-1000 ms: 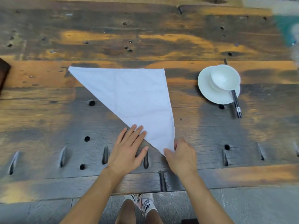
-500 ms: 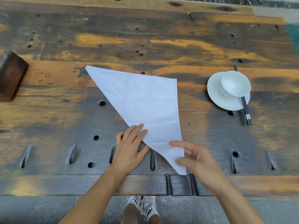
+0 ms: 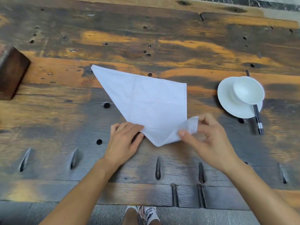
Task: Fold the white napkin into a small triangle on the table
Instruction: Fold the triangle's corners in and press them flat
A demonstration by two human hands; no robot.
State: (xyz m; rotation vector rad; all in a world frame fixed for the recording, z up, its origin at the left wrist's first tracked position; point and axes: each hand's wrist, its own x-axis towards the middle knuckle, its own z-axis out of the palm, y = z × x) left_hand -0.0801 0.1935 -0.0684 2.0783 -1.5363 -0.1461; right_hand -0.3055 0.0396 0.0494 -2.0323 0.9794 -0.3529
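While the white napkin (image 3: 146, 104) lies as one large triangle near the middle of the wooden tabletop (image 3: 146, 38), its nearest point is being turned upward and to the right. The right hand (image 3: 211, 140) holds that lifted tip, with the thumb and fingers (image 3: 182, 133) closed on the cloth. The left hand (image 3: 125, 140) lies flat at the napkin's lower left edge, fingers loosely spread and pressing down, gripping nothing.

This looks like the second fold, the one that would halve the big triangle into a smaller one. The next move probably calls for carrying the raised tip across to meet another corner, lining up the hemmed edges, then smoothing the new crease flat while the left hand keeps the cloth from sliding.

To the right, well apart from the napkin, a small white bowl (image 3: 248, 90) sits on a white saucer (image 3: 227, 98), with dark chopsticks (image 3: 258, 117) resting partly under the bowl.

Some things are hard to make out. How many layers the right hand has pinched cannot be told, and the underside of the lifted flap is hidden. A dark wooden block (image 3: 11, 72) is cut off at the left edge. Below the tabletop, only a shoe (image 3: 149, 215) shows.
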